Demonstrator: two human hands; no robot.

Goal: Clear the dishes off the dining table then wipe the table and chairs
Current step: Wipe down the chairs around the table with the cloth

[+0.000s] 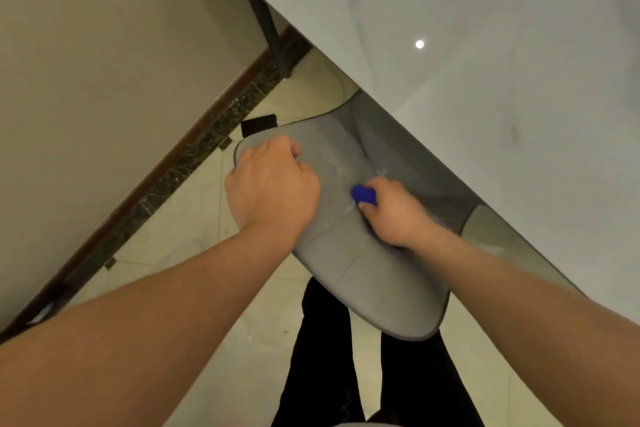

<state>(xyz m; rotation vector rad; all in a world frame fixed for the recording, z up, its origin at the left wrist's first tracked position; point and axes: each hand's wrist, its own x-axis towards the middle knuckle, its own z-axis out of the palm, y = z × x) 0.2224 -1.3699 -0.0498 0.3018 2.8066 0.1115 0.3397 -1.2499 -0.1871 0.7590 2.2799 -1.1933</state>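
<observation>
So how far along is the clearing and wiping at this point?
Done, by the look of it: the visible part of the table holds no dishes and shines. In hand: the left hand grips the top of the grey chair back while the right hand works a blue cloth against its front. Left: the rest of this chair; other chairs are out of view.

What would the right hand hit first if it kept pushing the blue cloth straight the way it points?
Probably only more grey chair fabric ahead of the right hand and blue cloth, toward the left hand gripping the backrest; depth is unclear.
</observation>
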